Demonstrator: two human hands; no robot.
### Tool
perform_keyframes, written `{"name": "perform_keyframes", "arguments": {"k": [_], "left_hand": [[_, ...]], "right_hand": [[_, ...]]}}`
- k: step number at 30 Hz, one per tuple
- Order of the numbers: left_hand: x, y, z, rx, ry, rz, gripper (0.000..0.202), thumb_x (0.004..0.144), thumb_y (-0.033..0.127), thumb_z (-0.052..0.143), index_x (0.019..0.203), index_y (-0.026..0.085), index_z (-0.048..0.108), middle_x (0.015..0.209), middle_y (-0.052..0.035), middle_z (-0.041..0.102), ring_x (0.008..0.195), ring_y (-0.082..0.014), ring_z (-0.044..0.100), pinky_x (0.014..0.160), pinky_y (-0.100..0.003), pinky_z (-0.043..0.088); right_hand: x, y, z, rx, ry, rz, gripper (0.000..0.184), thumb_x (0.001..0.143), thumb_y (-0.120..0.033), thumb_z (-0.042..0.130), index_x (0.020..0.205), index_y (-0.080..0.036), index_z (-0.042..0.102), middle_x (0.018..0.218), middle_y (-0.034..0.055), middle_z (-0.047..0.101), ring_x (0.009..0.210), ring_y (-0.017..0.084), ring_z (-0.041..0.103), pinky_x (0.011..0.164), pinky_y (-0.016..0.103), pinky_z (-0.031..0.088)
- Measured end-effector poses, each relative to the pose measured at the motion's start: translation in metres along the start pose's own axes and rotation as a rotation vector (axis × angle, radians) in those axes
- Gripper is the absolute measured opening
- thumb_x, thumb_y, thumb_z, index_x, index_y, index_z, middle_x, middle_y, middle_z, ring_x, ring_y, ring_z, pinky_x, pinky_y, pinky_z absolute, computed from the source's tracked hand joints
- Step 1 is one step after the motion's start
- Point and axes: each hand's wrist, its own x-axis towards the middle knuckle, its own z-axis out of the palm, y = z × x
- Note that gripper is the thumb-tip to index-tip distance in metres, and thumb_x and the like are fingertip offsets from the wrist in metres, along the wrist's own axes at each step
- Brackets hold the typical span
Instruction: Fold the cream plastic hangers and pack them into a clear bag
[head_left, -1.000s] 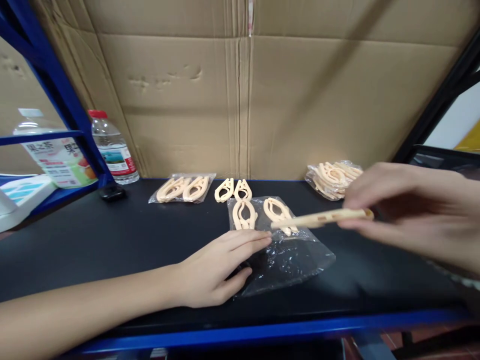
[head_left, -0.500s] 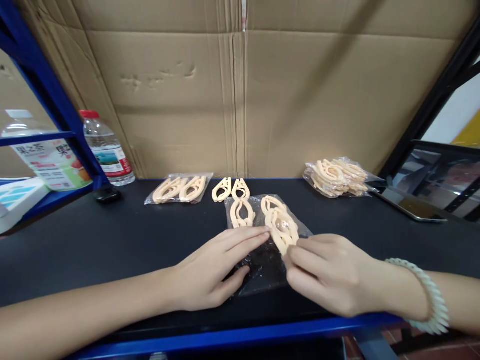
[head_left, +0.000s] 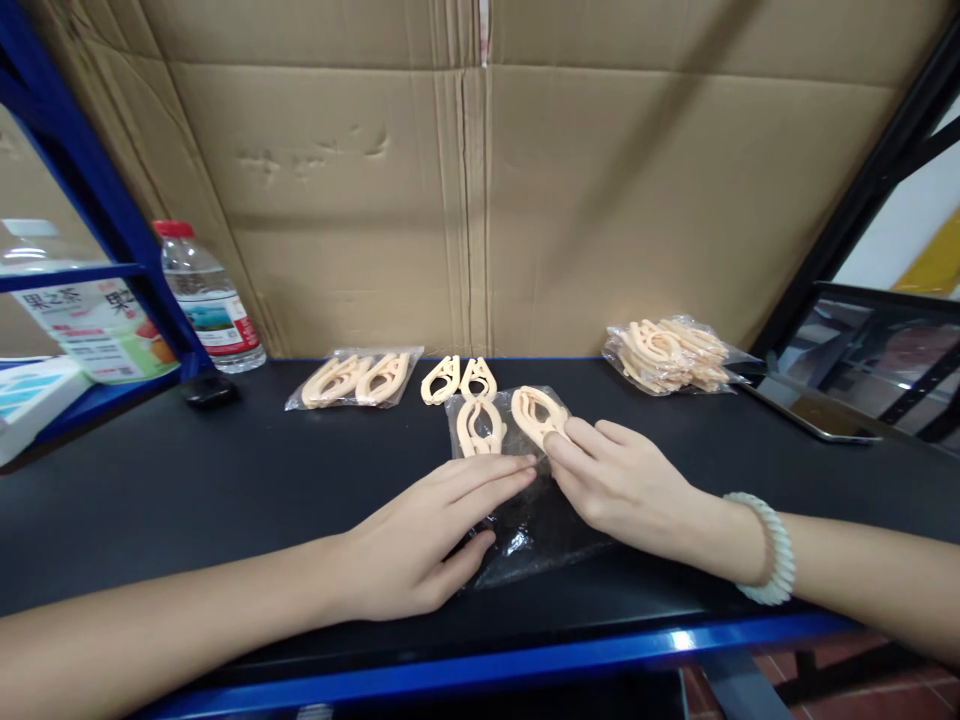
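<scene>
On the black table lies a clear plastic bag (head_left: 517, 545) with cream plastic pieces that look like folded clothes hangers. My left hand (head_left: 435, 535) rests flat on the bag's left part, fingers stretched out and together. Just beyond its fingers is the left folded hanger (head_left: 480, 428), its near end hidden under the hand. My right hand (head_left: 619, 485) pinches the near end of the right folded hanger (head_left: 536, 412), which tilts slightly and lies at the bag's far right. My right fingers cover where this hanger ends.
Behind the bag are two cream hook-shaped pieces (head_left: 459, 380). A bagged pair of hangers (head_left: 356, 380) lies left of them, and a bagged heap of hangers (head_left: 667, 355) at right. A water bottle (head_left: 214, 300), a black mouse (head_left: 210, 390) and a tablet (head_left: 817, 405) stand or lie around.
My right hand has moved away from me and to the left. The hanger at its fingers, which overlapped another cream shape before, now lies further up the bag. My left hand has stayed put.
</scene>
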Motion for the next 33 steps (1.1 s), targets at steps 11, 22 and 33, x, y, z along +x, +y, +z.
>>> {"name": "perform_keyframes", "arguments": {"k": [11,22,33], "left_hand": [[0.001,0.000,-0.002,-0.039,-0.016,-0.003,0.062,0.087,0.007,0.044,0.144,0.022,0.028,0.145,-0.0104,0.042,0.132,-0.0237,0.041,0.110,-0.044,0.038],[-0.001,0.002,-0.003,-0.031,-0.015,-0.004,0.061,0.086,0.007,0.043,0.143,0.022,0.028,0.143,-0.0115,0.043,0.131,-0.0234,0.042,0.109,-0.045,0.038],[-0.002,-0.001,-0.002,-0.051,-0.021,0.003,0.058,0.088,0.008,0.043,0.143,0.021,0.031,0.145,-0.0100,0.041,0.132,-0.0228,0.041,0.109,-0.045,0.037]], "right_hand": [[0.053,0.087,0.044,0.660,0.019,0.112,0.016,0.088,-0.009,0.051,0.101,-0.013,0.059,0.096,0.0089,0.063,0.091,0.019,0.056,0.084,0.036,0.048],[0.105,0.117,0.149,0.608,-0.367,-0.043,0.050,0.076,0.003,0.051,0.122,-0.014,0.058,0.120,0.0126,0.061,0.109,0.024,0.055,0.089,0.036,0.045],[0.032,0.140,0.067,0.727,-0.239,0.236,0.026,0.088,-0.032,0.058,0.103,-0.015,0.069,0.095,0.0076,0.070,0.081,0.018,0.062,0.073,0.030,0.048]]}}
